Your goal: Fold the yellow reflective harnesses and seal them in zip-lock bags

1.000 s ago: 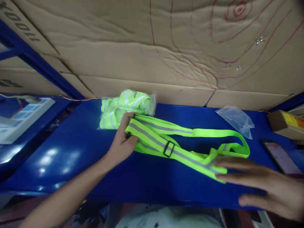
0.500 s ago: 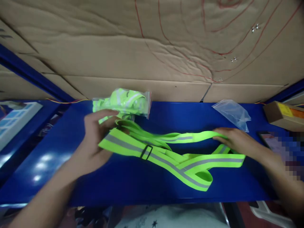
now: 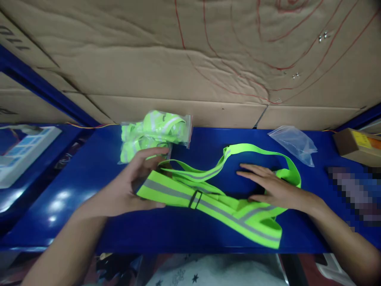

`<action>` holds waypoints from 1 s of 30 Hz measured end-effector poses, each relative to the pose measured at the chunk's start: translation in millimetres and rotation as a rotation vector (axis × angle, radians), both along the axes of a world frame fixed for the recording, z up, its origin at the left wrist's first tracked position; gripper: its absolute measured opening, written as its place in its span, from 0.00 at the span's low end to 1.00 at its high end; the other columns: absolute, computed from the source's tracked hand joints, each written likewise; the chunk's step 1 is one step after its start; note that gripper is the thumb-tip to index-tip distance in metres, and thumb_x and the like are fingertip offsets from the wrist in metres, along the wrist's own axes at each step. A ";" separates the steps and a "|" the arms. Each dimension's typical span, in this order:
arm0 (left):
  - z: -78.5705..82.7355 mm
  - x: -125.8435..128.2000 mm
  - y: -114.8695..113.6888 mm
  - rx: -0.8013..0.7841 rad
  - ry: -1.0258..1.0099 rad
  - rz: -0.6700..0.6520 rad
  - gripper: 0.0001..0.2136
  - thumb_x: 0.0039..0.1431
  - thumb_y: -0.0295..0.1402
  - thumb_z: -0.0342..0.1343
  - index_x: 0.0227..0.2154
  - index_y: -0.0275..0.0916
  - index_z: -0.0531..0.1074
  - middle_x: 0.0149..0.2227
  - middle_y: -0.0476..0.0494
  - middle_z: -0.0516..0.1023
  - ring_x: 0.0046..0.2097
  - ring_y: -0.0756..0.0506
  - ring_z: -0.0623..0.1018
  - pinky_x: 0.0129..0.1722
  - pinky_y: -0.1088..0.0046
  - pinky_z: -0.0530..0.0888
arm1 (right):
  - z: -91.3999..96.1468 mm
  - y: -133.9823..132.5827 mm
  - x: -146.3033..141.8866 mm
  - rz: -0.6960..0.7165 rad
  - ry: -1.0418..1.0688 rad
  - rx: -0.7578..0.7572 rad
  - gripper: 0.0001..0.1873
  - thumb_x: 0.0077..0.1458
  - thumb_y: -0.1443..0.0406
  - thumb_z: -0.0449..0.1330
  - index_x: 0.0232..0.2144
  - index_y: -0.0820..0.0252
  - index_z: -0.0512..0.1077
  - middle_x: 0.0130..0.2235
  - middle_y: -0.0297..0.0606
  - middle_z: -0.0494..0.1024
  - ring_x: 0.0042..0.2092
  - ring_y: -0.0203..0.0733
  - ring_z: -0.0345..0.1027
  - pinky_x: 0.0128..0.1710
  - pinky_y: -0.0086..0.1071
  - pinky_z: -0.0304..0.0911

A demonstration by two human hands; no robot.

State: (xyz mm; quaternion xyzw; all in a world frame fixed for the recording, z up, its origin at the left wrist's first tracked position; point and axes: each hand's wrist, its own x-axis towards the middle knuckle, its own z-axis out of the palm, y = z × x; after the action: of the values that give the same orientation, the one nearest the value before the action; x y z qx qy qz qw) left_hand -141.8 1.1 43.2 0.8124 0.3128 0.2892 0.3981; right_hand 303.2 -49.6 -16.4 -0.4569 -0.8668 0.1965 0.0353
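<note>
Flat, grey-striped neon webbing strap [image 3: 226, 213], looped, centre frame; left hand [image 3: 125, 190] half-curled at its folded end, grip unclear; right hand [image 3: 275, 187] spread open over it, contact unclear.

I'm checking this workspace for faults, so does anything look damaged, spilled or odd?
One thing: the cardboard panel behind the blue tabletop is wrinkled low down, around the red lines, so it looks crumpled. I see no spill, and the neon strap shows no obvious damage.

Upside-down, cut-off "110" [image 3: 14, 38] on cardboard [image 3: 133, 73], other print [image 3: 8, 111] unreadable
</note>
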 end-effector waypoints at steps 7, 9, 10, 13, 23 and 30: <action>2.5 -4.7 1.4 0.139 0.009 -0.033 0.44 0.50 0.37 0.74 0.68 0.56 0.60 0.66 0.42 0.68 0.63 0.35 0.75 0.57 0.62 0.81 | -6.5 29.4 85.4 -0.270 -0.003 0.273 0.32 0.64 0.44 0.56 0.62 0.53 0.71 0.69 0.47 0.65 0.69 0.63 0.60 0.67 0.61 0.60; -0.3 -2.6 -2.5 0.092 0.034 -0.070 0.44 0.51 0.35 0.73 0.68 0.56 0.59 0.66 0.44 0.69 0.62 0.37 0.76 0.57 0.66 0.81 | 5.6 29.4 92.6 -0.311 0.022 0.316 0.28 0.66 0.46 0.55 0.59 0.53 0.73 0.64 0.48 0.72 0.64 0.62 0.67 0.65 0.58 0.64; -2.2 -0.8 -4.3 0.066 0.040 -0.079 0.44 0.51 0.35 0.73 0.69 0.57 0.58 0.66 0.44 0.69 0.62 0.37 0.76 0.57 0.66 0.81 | 13.6 26.2 89.9 -0.331 0.034 0.327 0.25 0.68 0.48 0.54 0.59 0.52 0.73 0.61 0.46 0.75 0.62 0.59 0.71 0.63 0.55 0.67; -8.3 5.4 -6.7 0.012 0.011 -0.055 0.44 0.52 0.35 0.73 0.69 0.57 0.57 0.67 0.42 0.68 0.63 0.37 0.76 0.60 0.63 0.79 | 40.8 7.0 58.1 -0.362 0.108 0.369 0.20 0.70 0.54 0.53 0.60 0.47 0.70 0.59 0.40 0.77 0.59 0.53 0.74 0.62 0.50 0.69; -11.6 7.1 4.7 0.075 0.031 0.036 0.41 0.53 0.38 0.73 0.68 0.54 0.60 0.67 0.39 0.68 0.60 0.36 0.77 0.62 0.56 0.77 | 63.9 62.0 -78.7 0.194 0.184 0.195 0.45 0.62 0.45 0.62 0.72 0.56 0.55 0.71 0.47 0.60 0.72 0.54 0.55 0.70 0.50 0.56; -4.8 3.0 19.0 0.240 0.012 0.214 0.35 0.56 0.43 0.70 0.64 0.49 0.64 0.58 0.40 0.75 0.56 0.38 0.78 0.56 0.58 0.79 | 29.0 91.2 -78.3 0.152 0.038 -0.075 0.20 0.62 0.52 0.65 0.51 0.56 0.74 0.43 0.38 0.82 0.42 0.44 0.78 0.38 0.31 0.66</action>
State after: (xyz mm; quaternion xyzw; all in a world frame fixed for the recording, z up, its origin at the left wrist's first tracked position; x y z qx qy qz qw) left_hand -138.9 20.1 38.4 0.8179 0.3631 0.3604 0.2632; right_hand 224.9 41.6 12.7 -0.3871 -0.8901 0.2397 0.0195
